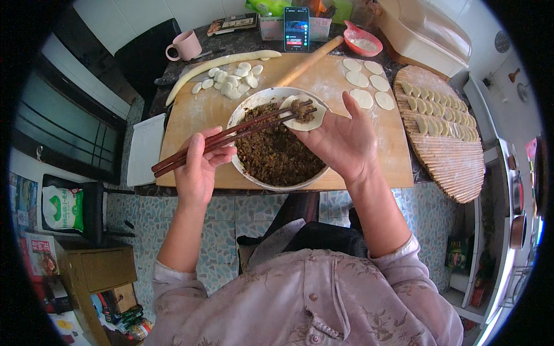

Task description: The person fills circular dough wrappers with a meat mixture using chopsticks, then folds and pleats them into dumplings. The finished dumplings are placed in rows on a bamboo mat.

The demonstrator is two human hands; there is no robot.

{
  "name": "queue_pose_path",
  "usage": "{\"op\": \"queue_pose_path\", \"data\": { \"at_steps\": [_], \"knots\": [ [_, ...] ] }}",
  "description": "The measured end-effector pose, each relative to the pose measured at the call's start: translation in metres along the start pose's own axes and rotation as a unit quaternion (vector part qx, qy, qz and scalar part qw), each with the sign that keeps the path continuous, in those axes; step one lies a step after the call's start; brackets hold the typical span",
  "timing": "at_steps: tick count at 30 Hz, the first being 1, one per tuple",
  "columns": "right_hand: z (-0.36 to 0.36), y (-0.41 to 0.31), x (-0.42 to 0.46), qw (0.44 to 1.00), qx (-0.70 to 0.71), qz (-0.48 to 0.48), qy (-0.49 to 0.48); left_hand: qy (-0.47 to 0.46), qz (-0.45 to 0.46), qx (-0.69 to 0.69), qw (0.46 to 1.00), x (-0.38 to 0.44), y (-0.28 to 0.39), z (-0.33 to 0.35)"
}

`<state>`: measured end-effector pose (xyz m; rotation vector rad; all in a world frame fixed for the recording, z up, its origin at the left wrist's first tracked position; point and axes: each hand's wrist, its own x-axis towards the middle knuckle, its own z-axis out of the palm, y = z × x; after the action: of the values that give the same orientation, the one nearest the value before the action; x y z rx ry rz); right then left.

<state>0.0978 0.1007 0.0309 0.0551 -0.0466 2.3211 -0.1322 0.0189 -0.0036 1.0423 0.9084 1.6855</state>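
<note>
My left hand (200, 162) grips a pair of dark wooden chopsticks (242, 128). Their tips touch a lump of brown filling (303, 110) on a round dough wrapper (306, 124). That wrapper rests on the fingers of my right hand (346, 138), which is palm up with the thumb raised, above the right rim of a white bowl (280, 187). The bowl holds dark minced filling (272, 151) and stands at the front of a floured wooden board (368, 160). Several flat wrappers (361, 98) lie at the board's right; small dough pieces (231, 82) are heaped at its left.
A dough roll (216, 62) curves along the board's back left, and a rolling pin (309, 62) lies behind the bowl. Filled dumplings (433, 99) line a slatted tray (450, 160) at right. Behind stand a pink mug (187, 45), a phone (297, 29) and a red flour scoop (363, 41).
</note>
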Motion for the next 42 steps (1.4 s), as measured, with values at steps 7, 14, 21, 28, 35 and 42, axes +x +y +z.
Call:
{"op": "queue_pose_path", "data": {
  "at_steps": [7, 14, 21, 28, 35, 42],
  "knots": [
    [-0.001, -0.003, 0.0, 1.0, 0.004, 0.009, 0.022, 0.008, 0.005, 0.034, 0.999, -0.007, 0.006, -0.012],
    [-0.004, -0.005, -0.001, 1.0, 0.015, -0.008, 0.024, 0.034, 0.043, 0.009, 0.998, -0.012, 0.015, -0.014],
    [-0.001, 0.0, -0.002, 1.0, 0.004, 0.003, 0.002, -0.15, 0.327, 0.39, 0.847, -0.011, 0.028, 0.003],
    [0.003, -0.005, -0.001, 0.999, 0.027, 0.012, 0.029, -0.276, 0.486, 0.516, 0.649, -0.01, 0.031, 0.017],
    [-0.006, -0.022, -0.002, 0.998, 0.038, -0.02, 0.047, -0.278, 0.439, 0.517, 0.68, -0.028, 0.048, 0.012],
    [-0.011, -0.016, -0.003, 0.998, 0.033, -0.008, 0.056, -0.115, 0.326, 0.412, 0.843, -0.027, 0.045, 0.017]
  ]
}}
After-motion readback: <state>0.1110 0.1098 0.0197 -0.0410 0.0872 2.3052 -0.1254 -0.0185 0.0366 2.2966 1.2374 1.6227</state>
